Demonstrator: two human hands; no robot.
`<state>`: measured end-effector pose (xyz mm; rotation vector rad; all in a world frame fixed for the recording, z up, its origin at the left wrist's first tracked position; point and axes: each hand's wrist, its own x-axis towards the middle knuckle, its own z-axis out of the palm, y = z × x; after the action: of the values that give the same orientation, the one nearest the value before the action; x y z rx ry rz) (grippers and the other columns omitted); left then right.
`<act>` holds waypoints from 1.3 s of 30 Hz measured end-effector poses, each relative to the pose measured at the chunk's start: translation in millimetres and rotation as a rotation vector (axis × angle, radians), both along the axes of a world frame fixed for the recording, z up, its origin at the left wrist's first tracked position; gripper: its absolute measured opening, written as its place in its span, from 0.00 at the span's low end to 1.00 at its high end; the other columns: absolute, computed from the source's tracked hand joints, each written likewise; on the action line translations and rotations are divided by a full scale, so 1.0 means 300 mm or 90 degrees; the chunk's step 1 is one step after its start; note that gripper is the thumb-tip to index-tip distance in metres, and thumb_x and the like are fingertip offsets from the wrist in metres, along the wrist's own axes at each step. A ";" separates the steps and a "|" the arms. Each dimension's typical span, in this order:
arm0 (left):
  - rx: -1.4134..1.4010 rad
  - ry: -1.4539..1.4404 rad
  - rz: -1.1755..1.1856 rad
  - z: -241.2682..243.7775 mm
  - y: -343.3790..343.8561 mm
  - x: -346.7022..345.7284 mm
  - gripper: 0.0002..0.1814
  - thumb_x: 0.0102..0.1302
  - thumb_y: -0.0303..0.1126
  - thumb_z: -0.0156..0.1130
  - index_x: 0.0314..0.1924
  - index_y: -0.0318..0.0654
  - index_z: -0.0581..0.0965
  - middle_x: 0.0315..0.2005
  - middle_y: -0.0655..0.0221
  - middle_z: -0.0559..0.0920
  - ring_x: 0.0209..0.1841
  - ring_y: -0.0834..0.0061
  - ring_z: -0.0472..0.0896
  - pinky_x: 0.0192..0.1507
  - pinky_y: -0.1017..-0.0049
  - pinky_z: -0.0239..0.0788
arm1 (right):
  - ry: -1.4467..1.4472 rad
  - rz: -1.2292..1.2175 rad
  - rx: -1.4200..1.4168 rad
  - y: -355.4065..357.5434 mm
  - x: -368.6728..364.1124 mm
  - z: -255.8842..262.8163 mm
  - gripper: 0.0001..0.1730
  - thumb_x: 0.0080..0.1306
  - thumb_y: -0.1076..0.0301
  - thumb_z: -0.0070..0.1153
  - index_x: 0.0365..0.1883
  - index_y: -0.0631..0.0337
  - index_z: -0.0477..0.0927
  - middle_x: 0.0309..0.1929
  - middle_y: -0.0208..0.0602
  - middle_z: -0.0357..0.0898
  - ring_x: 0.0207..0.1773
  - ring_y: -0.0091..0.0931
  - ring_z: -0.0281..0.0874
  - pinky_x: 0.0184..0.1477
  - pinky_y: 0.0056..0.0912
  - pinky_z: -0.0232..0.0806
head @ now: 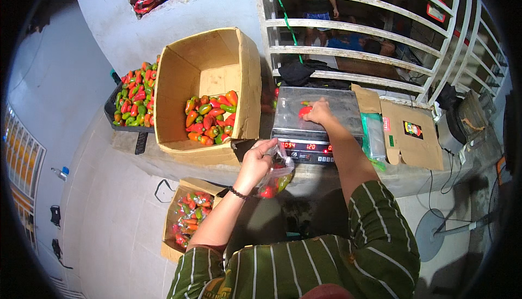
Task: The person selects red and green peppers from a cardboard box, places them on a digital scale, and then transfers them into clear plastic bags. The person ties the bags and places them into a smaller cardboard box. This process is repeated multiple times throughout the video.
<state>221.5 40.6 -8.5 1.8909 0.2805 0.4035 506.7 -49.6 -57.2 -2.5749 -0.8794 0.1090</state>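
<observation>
My left hand (257,162) grips the top of a clear plastic bag (281,171) with red and green peppers in its bottom. The bag hangs in front of the scale's display. On the metal pan of the digital scale (293,99), my right hand (320,112) has its fingers around a red pepper (304,112). A greenish pepper tip (305,103) shows just beyond those fingers. Left of the scale, a large open cardboard box (220,74) holds many loose red, orange and green peppers (210,123). Lit red digits glow on the scale's front panel.
A black crate (122,126) of peppers stands behind the box. Bagged peppers fill a smaller carton (171,221) on the floor. Plastic bags (373,136) and flattened cardboard (412,132) lie right of the scale. White bars (350,21) rise behind, with people beyond. A fan base (430,233) stands right.
</observation>
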 end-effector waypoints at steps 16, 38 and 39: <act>-0.375 0.010 -0.148 0.183 -0.231 -0.040 0.26 0.53 0.16 0.44 0.55 0.29 0.69 0.33 0.67 0.80 0.17 0.85 0.69 0.21 0.85 0.63 | 0.615 0.397 0.583 -0.426 -0.656 0.135 0.19 0.44 0.66 0.59 0.36 0.60 0.71 0.34 0.29 0.71 0.37 0.19 0.67 0.42 0.22 0.60; 0.087 -0.064 -0.281 0.173 -0.316 -0.278 0.27 0.46 0.16 0.46 0.48 0.38 0.77 0.44 0.58 0.80 0.47 0.70 0.77 0.53 0.78 0.64 | 0.223 0.568 -0.167 -0.329 -0.875 0.087 0.17 0.61 0.62 0.51 0.47 0.58 0.76 0.41 0.44 0.78 0.46 0.34 0.74 0.47 0.35 0.66; 0.076 -0.075 -0.286 0.176 -0.321 -0.282 0.27 0.45 0.16 0.46 0.48 0.38 0.77 0.44 0.58 0.80 0.47 0.69 0.77 0.53 0.77 0.64 | 0.160 0.616 -0.181 -0.327 -0.883 0.091 0.18 0.61 0.61 0.51 0.48 0.57 0.76 0.42 0.43 0.78 0.46 0.33 0.74 0.48 0.35 0.66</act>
<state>136.8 -55.7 44.3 1.9687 -0.2517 0.2267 241.7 -147.8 -29.8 -2.0423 -2.0149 0.8518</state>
